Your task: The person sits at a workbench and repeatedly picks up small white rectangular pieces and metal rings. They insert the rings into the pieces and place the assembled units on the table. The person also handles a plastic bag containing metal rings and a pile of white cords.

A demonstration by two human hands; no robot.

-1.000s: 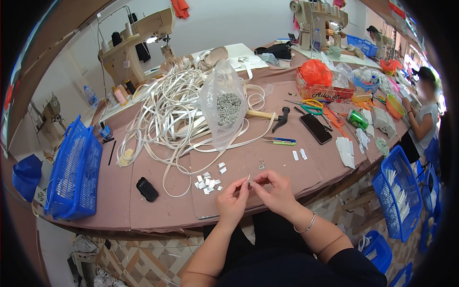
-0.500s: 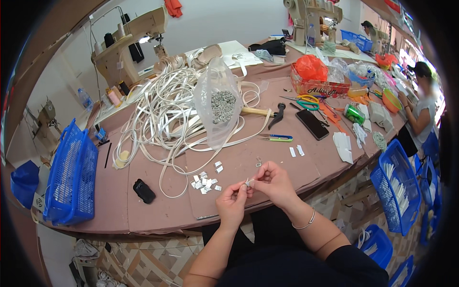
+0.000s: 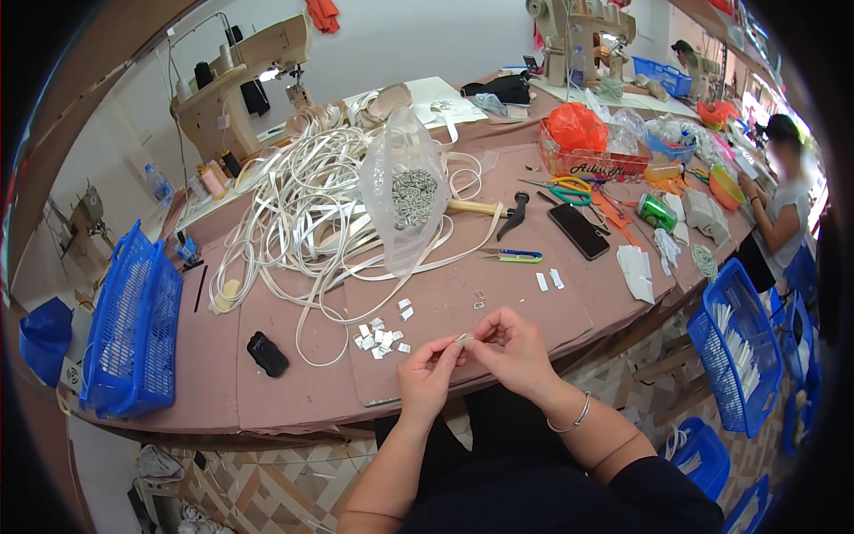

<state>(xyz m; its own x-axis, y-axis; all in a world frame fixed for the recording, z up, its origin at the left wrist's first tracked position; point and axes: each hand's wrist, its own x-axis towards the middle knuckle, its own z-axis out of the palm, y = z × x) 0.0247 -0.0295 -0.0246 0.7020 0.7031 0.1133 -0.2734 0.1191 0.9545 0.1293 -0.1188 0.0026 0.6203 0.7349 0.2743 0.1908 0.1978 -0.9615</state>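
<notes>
At the lower centre of the frame, a small pale piece (image 3: 463,340) is pinched between the thumb and finger of the left hand (image 3: 425,376) and those of the right hand (image 3: 520,358), just over the near edge of the cloth-covered table (image 3: 307,396). Whether a metal ring is included in the pinch cannot be told at this size.

The step in hand is judged to be fine fingertip shaping or fitting of that piece; for the next move, a steady left grip and a small, precise right-hand adjustment seem to be called for.

Just beyond the left hand, white tabs (image 3: 382,339) are loosely heaped; past the right fingertips, two metal buckles (image 3: 479,300) are laid together. Farther up, thread snips (image 3: 516,256) are placed below a hammer (image 3: 513,218). Near the frame's centre, a clear plastic bag (image 3: 387,247) of metal fittings (image 3: 414,198) is set against tangled white straps (image 3: 289,218). At upper left, a sewing machine (image 3: 213,107) is seen.
</notes>
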